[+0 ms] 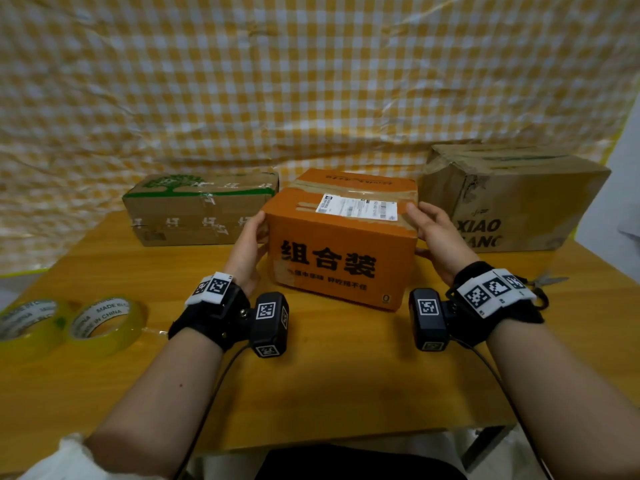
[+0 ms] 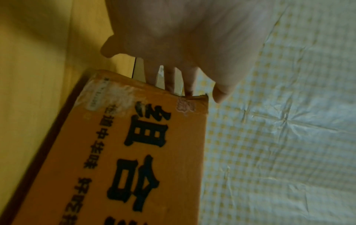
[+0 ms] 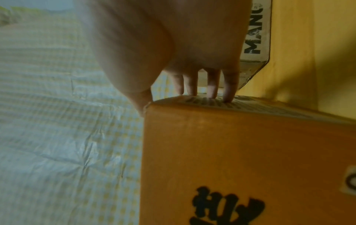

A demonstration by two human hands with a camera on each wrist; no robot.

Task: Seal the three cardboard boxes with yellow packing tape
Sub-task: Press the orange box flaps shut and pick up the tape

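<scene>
An orange cardboard box [image 1: 341, 244] with black characters and a white shipping label stands mid-table, old brown tape across its top. My left hand [image 1: 251, 237] lies flat against its left side, fingers straight. My right hand [image 1: 433, 230] presses its right side, thumb at the top edge. The left wrist view shows my left hand [image 2: 183, 45] with straight fingers behind the box [image 2: 154, 152]. The right wrist view shows my right hand [image 3: 183, 45] touching the box [image 3: 240, 152] with its fingertips. Two yellow tape rolls [image 1: 107, 322] [image 1: 29, 323] lie at the left.
A brown box with a green tree print [image 1: 201, 209] stands at the back left. A larger worn brown box [image 1: 512, 199] [image 3: 254, 38] stands at the back right. Scissors [image 1: 547, 282] lie beyond my right wrist. The wooden table [image 1: 346, 393] is backed by a yellow checked sheet.
</scene>
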